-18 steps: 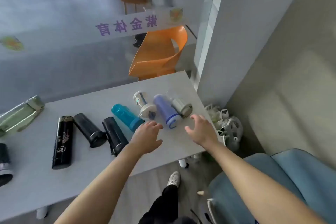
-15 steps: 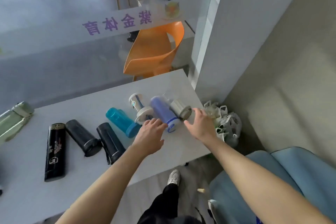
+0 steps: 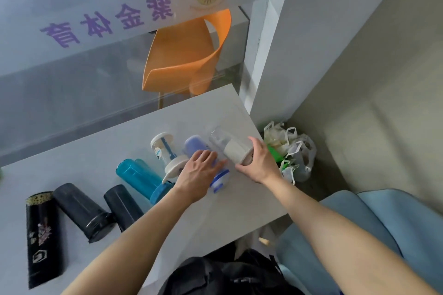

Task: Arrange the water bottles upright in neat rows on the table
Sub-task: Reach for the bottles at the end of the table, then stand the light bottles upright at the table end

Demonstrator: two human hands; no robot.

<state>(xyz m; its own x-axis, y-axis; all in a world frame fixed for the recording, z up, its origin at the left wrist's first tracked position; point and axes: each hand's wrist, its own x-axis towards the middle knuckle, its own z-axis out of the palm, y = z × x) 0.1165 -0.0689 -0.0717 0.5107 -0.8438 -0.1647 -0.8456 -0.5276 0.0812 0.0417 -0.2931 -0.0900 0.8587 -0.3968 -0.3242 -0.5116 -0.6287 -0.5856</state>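
The grey table point(image 3: 215, 213) fills the lower left of the view, and every bottle on it lies on its side. A blue padded seat point(image 3: 374, 218) sits off the table's near right corner. An orange chair point(image 3: 182, 55) stands behind the glass partition point(image 3: 72, 74) past the far edge. A heap of white plastic bags point(image 3: 297, 148) lies on the floor beside the right edge.

Towards the left end, a black flask with a gold band point(image 3: 44, 239) lies nearest the near edge. A black tumbler point(image 3: 80, 213) and a second black bottle point(image 3: 121, 206) lie just beside it. Next towards the right come a teal bottle point(image 3: 137, 177) and a clear bottle with white ends point(image 3: 165, 154), which touch at their lids.

The purple bottle point(image 3: 195, 147) lies close to the right edge, its white and blue lid point(image 3: 221, 181) pointing at the near edge. The left hand point(image 3: 199, 175) rests across its middle, fingers fairly straight and laid over it rather than curled under.

The clear bottle with a beige lid point(image 3: 231, 148) is just beside the purple one, closest to the right edge. The right hand point(image 3: 260, 163) grips it at the lid end, with the thumb on one side and the fingers wrapped round the other. The bottle is tilted, and I cannot tell whether its base touches the table.
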